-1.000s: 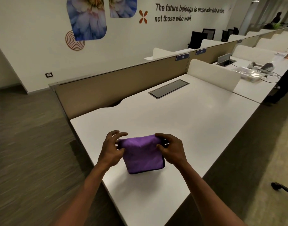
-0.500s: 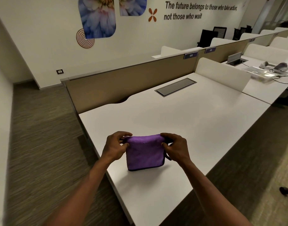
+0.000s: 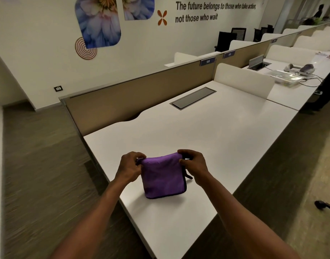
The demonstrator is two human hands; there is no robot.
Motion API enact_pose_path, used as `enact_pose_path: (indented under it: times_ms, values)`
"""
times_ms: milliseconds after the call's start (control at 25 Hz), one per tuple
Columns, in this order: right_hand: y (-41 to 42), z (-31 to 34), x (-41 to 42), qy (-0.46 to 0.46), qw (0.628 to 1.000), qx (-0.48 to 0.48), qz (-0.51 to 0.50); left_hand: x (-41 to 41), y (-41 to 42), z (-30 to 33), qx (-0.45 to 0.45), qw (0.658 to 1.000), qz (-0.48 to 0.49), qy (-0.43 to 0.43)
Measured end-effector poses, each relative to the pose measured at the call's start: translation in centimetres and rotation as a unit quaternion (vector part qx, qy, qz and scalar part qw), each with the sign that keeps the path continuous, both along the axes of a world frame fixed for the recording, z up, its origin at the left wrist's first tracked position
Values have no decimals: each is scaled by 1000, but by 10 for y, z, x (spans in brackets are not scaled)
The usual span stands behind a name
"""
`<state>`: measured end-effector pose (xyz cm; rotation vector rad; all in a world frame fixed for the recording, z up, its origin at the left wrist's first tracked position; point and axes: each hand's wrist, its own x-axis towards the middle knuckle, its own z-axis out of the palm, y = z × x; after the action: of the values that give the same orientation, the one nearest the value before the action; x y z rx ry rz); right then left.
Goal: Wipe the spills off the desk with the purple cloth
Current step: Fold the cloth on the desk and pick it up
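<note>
A folded purple cloth [image 3: 163, 177] with a dark edge hangs just above the white desk [image 3: 207, 139], its lower edge resting on the surface near the front left corner. My left hand [image 3: 129, 168] pinches its upper left corner. My right hand [image 3: 195, 166] pinches the upper right corner. No spill shows clearly on the desk top.
A tan partition [image 3: 134, 96] runs along the desk's far side, with a grey cable hatch [image 3: 193, 98] set into the top. A white divider [image 3: 242, 79] separates the neighbouring desk, which holds a clear tray and cables [image 3: 291, 77]. Carpet lies left and right.
Both hands have closed on the cloth's upper corners and lifted its top edge, so it hangs more upright. The camera has shifted slightly.
</note>
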<state>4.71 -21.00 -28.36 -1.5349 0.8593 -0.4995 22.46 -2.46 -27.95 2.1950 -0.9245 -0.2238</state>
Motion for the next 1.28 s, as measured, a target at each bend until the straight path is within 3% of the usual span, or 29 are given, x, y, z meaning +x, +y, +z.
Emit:
enact_pose_path:
  times_ms: [80, 200, 480, 680, 800, 1000, 1280]
  values:
    - [-2, 5, 4, -20, 999, 44, -16, 2, -4, 3, -11, 1000, 1, 1]
    - [-6, 12, 2, -33, 998, 37, -26, 4, -7, 11, -16, 1000, -4, -12]
    - [-43, 48, -12, 17, 996, -87, -31, -21, -15, 26, -48, 995, -78, 43]
    - [-47, 64, 1, 74, 990, -115, 41, -28, -21, 7, 57, 990, -91, 95]
    - [-37, 56, 7, 105, 982, -131, 85, -23, -17, -4, 129, 983, -108, 76]
    - [-10, 44, 22, 75, 976, -144, 144, -29, -33, 6, -15, 990, -133, 47]
    - [3, 47, 26, 11, 973, -157, 166, -36, -54, 20, -68, 986, -149, 12]
